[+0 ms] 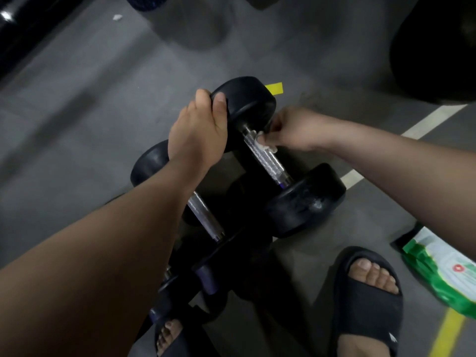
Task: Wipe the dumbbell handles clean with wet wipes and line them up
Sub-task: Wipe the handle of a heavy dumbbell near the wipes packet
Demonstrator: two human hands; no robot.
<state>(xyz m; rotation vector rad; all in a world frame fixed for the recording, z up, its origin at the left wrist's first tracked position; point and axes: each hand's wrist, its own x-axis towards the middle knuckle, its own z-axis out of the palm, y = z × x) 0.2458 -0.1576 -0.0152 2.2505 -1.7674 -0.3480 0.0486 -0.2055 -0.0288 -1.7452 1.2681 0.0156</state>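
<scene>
A black dumbbell (304, 199) with a knurled chrome handle (268, 157) lies tilted on the grey floor. My left hand (198, 132) grips the rim of its far weight head (247, 99). My right hand (296, 130) pinches a small white wet wipe (265, 145) against the upper part of the handle. A second dumbbell (203, 217) lies just to the left, partly under my left forearm. Smaller dark dumbbells (206, 276) lie nearer to me, mostly hidden.
A green and white wet wipe pack (443, 269) lies on the floor at the right. My feet in black slides (365, 300) stand at the bottom. A large black weight plate (438, 52) leans at top right. White and yellow floor lines run at the right.
</scene>
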